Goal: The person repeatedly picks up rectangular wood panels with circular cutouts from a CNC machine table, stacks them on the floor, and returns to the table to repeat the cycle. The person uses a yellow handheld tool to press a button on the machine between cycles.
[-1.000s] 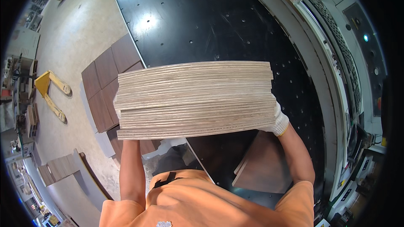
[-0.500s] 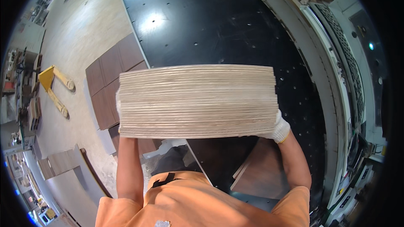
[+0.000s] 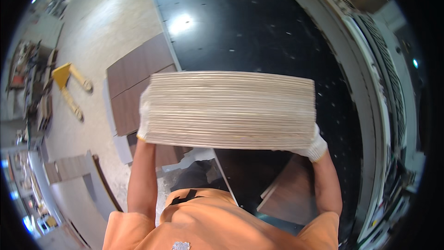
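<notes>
Head view: thick stack of thin pale boards [image 3: 229, 110] held up at frame centre, edge-on to the camera, level. Left hand [image 3: 143, 115] in white glove grips the stack's end at 9 o'clock, fingers wrapped on it, mostly hidden behind the boards. Right hand [image 3: 313, 146] in white glove supports the lower corner at 4 o'clock, fingers closed under the stack. Black desk [image 3: 259, 32] with small holes lies beyond, 12 to 3 o'clock. Brown panels [image 3: 134, 88] on the floor at 9 o'clock, behind the left hand. Yellow pallet jack [image 3: 69, 88] further out at 9. Dark brown panel [image 3: 291, 194] at 5 o'clock, below the stack.
</notes>
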Demonstrator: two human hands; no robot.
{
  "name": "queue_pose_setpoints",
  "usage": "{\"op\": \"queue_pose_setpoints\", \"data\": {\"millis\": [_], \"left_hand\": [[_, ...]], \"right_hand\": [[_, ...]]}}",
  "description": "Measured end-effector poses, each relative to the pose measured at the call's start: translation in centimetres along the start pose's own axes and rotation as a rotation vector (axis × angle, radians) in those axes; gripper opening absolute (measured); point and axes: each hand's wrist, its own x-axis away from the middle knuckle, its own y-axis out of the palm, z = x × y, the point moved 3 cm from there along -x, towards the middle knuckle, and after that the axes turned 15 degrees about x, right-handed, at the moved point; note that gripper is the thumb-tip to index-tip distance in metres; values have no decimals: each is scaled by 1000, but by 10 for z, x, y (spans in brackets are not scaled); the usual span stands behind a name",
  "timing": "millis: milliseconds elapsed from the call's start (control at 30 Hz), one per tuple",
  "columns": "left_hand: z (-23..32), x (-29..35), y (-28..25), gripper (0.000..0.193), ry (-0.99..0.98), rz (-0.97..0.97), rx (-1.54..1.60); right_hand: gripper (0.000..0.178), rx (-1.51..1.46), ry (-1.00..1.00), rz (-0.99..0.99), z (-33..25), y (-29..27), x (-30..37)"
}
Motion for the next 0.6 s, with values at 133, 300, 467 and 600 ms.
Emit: {"op": "queue_pose_setpoints", "data": {"millis": [133,300,467,600], "left_hand": [[15,13,25,35,247,-148,-414],[-9,25,35,32,288,-169,-103],[-19,26,27,32,255,-138,-12],[-14,24,35,31,264,-165,-69]], "right_hand": [[72,-67,224,-183,27,5,9],[60,96,-63,-92,73,20,22],[62,-130,-11,-153,118,34,31],[65,-825,172,-174,147,40,36]]}}
